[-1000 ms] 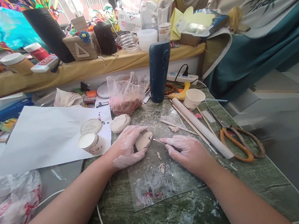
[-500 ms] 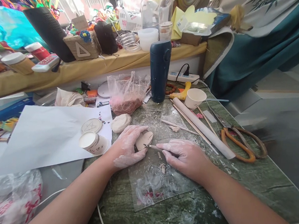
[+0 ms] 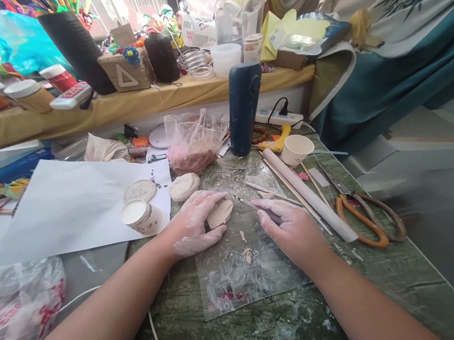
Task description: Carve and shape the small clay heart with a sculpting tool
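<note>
Mid-frame, the left hand (image 3: 197, 222) cups the clay disc (image 3: 220, 214) between thumb and fingers; light pressure should spare its rim. The right hand's (image 3: 294, 227) fingers pinch the thin tool (image 3: 250, 204), best kept low and steady.

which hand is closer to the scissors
Right. The right hand holds a thin tool across the white rod from the scissors; the left hand, around the clay disc, is farther off to the left.
</note>
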A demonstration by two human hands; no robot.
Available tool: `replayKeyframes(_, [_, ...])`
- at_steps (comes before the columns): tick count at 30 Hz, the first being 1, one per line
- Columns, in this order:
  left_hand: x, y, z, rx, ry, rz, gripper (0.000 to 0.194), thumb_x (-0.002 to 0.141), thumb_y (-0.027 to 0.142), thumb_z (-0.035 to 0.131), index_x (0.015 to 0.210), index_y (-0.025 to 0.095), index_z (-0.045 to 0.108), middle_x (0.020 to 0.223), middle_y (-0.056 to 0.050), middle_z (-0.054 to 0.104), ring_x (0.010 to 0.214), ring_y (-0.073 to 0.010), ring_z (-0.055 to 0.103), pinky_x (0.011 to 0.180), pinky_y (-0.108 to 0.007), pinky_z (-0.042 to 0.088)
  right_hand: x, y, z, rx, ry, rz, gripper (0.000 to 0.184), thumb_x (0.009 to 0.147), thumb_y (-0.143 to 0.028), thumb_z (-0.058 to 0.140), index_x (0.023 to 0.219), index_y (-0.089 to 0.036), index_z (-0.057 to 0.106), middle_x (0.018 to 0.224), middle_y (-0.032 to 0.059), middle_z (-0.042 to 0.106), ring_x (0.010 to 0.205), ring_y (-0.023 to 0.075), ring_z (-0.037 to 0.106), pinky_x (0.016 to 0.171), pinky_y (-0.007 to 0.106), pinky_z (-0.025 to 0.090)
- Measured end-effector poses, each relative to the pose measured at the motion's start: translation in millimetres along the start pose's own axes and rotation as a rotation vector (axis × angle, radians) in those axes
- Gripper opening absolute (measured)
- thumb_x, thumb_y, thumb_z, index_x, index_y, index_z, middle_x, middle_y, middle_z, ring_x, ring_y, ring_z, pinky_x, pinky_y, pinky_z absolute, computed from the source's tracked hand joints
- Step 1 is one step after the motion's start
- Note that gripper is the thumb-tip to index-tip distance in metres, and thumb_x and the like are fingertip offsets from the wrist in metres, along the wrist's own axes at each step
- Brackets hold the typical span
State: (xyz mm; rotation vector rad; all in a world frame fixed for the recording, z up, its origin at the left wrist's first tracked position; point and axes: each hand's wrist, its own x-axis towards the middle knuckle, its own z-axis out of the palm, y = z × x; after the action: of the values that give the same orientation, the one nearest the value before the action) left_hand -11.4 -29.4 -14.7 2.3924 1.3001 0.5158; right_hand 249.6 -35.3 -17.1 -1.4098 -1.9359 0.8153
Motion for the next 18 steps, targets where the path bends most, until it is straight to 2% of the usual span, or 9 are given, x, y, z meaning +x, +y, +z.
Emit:
replayKeyframes(5, [2.0, -1.4, 4.2, 0.072, 0.016, 0.098, 0.059, 0.095, 0.034, 0.064, 0.15, 0.023, 0.049, 0.145, -0.013, 0.059, 0.132, -0.0328, 0.055, 0.115, -0.055, 0.044, 2.0, 2.4, -1.7, 0.071, 0.081, 0.04, 0.032, 0.093, -0.028, 0.058, 0.118, -0.023, 0.078, 0.122, 0.0058, 0.078, 0.118, 0.0291, 0.071, 0.105, 0.045, 0.055])
replayKeyframes(11, [3.1, -3.4, 7.6, 0.105, 0.049, 0.206, 0.055, 0.097, 0.027, 0.062, 0.151, 0.024, 0.05, 0.146, -0.012, 0.06, 0.139, -0.0312, 0.052, 0.117, -0.054, 0.045, 3.8, 1.8, -4.8, 0.141, 0.074, 0.074, 0.031, 0.093, -0.027, 0.057, 0.116, -0.024, 0.077, 0.12, 0.0053, 0.079, 0.115, 0.028, 0.072, 0.102, 0.042, 0.056])
replayKeyframes(18, [3.6, -6.9, 7.4, -0.037, 0.065, 0.195, 0.043, 0.093, 0.024, 0.067, 0.136, 0.03, 0.064, 0.142, -0.009, 0.065, 0.134, -0.0292, 0.057, 0.114, -0.055, 0.047, 3.9, 4.0, -4.2, 0.165, 0.072, 0.116, 0.031, 0.093, -0.029, 0.059, 0.117, -0.024, 0.077, 0.118, 0.0058, 0.079, 0.111, 0.028, 0.074, 0.098, 0.043, 0.056])
